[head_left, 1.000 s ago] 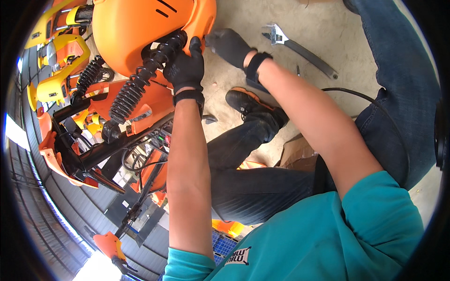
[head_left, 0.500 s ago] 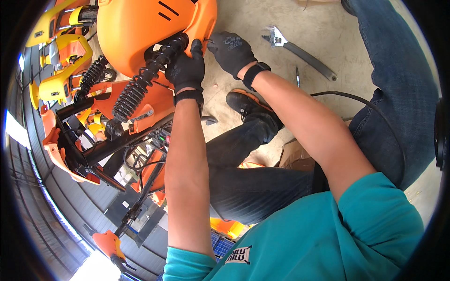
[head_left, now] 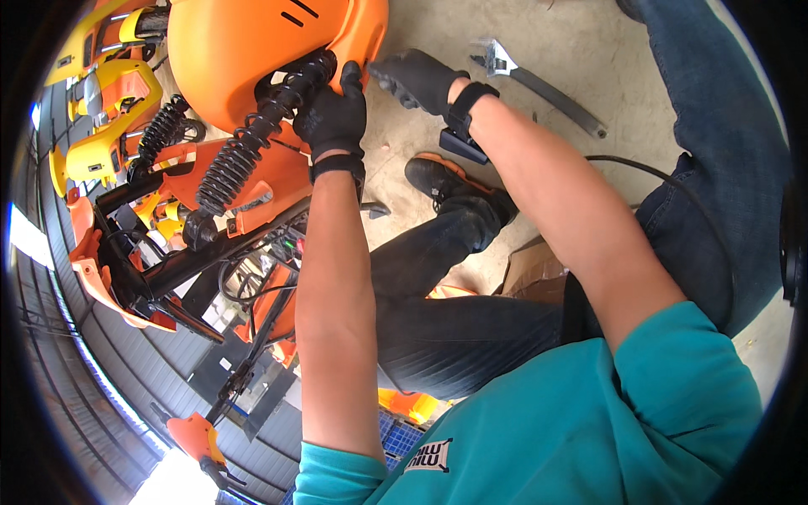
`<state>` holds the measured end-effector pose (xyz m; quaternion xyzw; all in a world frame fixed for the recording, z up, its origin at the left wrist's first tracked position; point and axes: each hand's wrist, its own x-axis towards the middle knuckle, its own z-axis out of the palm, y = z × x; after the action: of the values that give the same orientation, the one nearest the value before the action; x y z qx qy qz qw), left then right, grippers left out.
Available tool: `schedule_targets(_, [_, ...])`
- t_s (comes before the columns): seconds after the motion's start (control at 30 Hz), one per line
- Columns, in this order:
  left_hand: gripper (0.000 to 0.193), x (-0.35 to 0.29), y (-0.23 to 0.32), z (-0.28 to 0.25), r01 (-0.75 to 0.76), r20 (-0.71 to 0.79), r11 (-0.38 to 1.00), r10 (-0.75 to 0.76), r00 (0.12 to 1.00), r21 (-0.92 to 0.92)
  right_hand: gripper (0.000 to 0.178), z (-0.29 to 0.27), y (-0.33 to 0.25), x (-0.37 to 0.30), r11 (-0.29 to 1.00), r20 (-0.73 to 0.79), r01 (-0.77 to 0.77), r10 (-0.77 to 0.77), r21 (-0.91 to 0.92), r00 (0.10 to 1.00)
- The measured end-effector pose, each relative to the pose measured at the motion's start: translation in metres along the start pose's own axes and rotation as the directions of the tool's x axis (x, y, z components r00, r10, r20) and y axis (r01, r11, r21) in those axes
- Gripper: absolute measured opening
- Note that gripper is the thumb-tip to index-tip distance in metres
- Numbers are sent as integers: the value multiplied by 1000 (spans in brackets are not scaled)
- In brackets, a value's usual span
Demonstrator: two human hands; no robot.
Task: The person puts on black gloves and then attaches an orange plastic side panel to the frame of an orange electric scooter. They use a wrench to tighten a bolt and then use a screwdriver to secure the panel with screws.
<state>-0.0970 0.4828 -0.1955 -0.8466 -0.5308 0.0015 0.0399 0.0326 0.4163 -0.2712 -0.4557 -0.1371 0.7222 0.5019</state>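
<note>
My left hand (head_left: pixel 331 120), in a black glove, is closed at the lower edge of an orange body panel (head_left: pixel 364 42). Its thumb points up along the panel and its other fingers are partly hidden. Close beside it runs a black coil-spring shock absorber (head_left: pixel 244 151), slanting down to the dark frame. My right hand (head_left: pixel 418 82), also gloved in black, reaches the panel's right edge with fingertips pinched together. Whatever is between those fingertips is too small to make out. The panel belongs to an orange vehicle with a large rounded shell (head_left: pixel 244 63).
An adjustable wrench (head_left: pixel 547 94) lies on the concrete floor right of my right hand. A black cable (head_left: pixel 656 175) curves by my right leg. A cardboard box (head_left: pixel 536 273) sits between my legs. More yellow-and-orange vehicles (head_left: pixel 93 164) stand at the left.
My right hand has turned at the wrist and shifted slightly right, its fingertips still by the panel edge. My forearm now covers the pen-like item on the floor. My left hand stays in place.
</note>
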Motion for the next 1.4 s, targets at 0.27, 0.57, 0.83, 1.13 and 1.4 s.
schedule_targets(0.27, [62, 1, -5, -1, 0, 58, 1000, -1, 998, 26, 23, 18, 19, -2, 550, -151, 368, -684, -750, 713])
schedule_targets(0.57, [60, 0, 6, -7, -21, 42, 1000, 22, 999, -15, 27, 7, 15, 8, 923, -130, 278, -320, -266, 938])
schedule_targets(0.83, [60, 3, -1, 0, -48, 28, 999, 48, 998, -25, 33, 4, 6, -3, 997, 45, 35, -38, 72, 998])
schedule_targets(1.13, [60, -1, 2, -9, -56, 45, 996, 59, 997, -66, 24, 18, 16, -8, 518, -132, 323, -662, -792, 738])
schedule_targets(1.4, [63, -2, 4, -3, 4, 57, 998, -8, 998, 70, 35, 2, 8, 9, 971, -50, 204, -211, -124, 976])
